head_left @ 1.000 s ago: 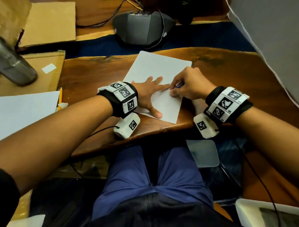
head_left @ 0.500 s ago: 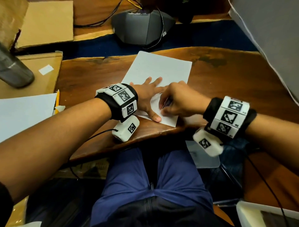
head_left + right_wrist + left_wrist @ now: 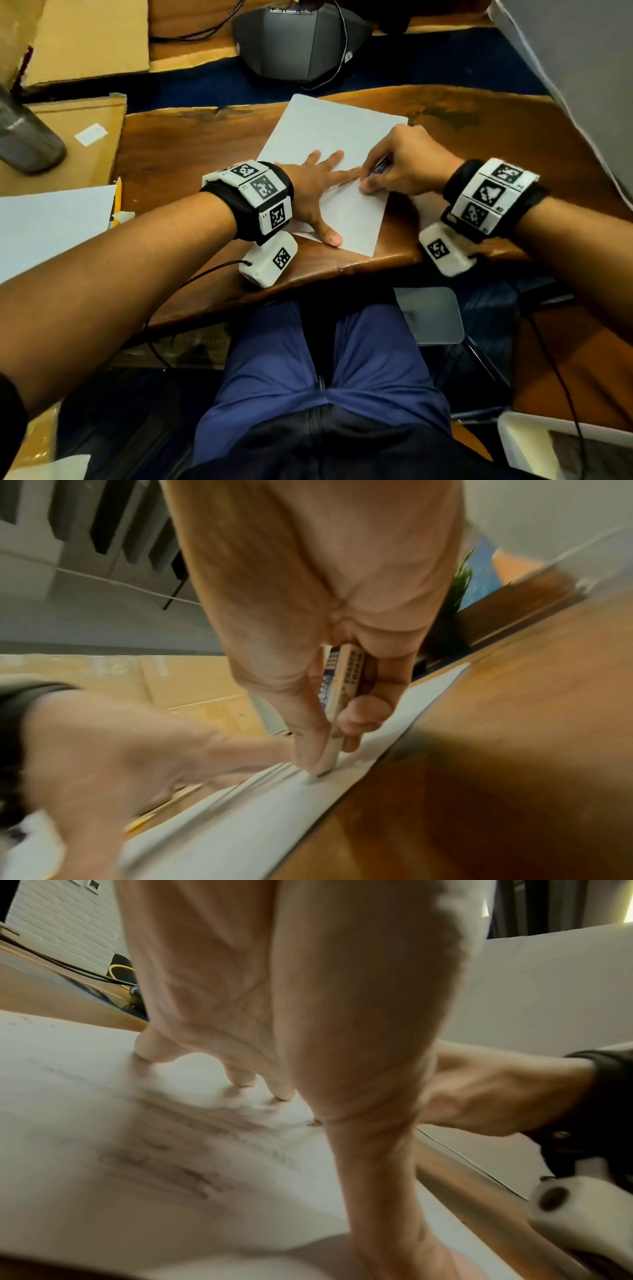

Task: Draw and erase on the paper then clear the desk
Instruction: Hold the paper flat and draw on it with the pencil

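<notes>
A white sheet of paper (image 3: pixel 329 133) lies tilted on the wooden desk (image 3: pixel 191 144). My left hand (image 3: pixel 318 181) lies flat on it with fingers spread, pressing it down. Faint smudged pencil marks (image 3: pixel 192 1150) show on the paper under that hand. My right hand (image 3: pixel 400 164) pinches a white eraser in a blue and white sleeve (image 3: pixel 337 693), its tip pressed on the paper (image 3: pixel 240 818) just beside my left fingertips. A yellow pencil (image 3: pixel 117 202) lies at the desk's left edge, away from both hands.
A second white sheet (image 3: pixel 44 229) and cardboard (image 3: pixel 68 137) lie at the left with a dark metal bottle (image 3: pixel 24 137). A grey conference phone (image 3: pixel 301 37) with cables sits behind the desk. A grey panel (image 3: pixel 582 68) stands at the right.
My right hand with the eraser slid toward me over the paper, then back up and to the right. My left hand has stayed flat on the sheet.
</notes>
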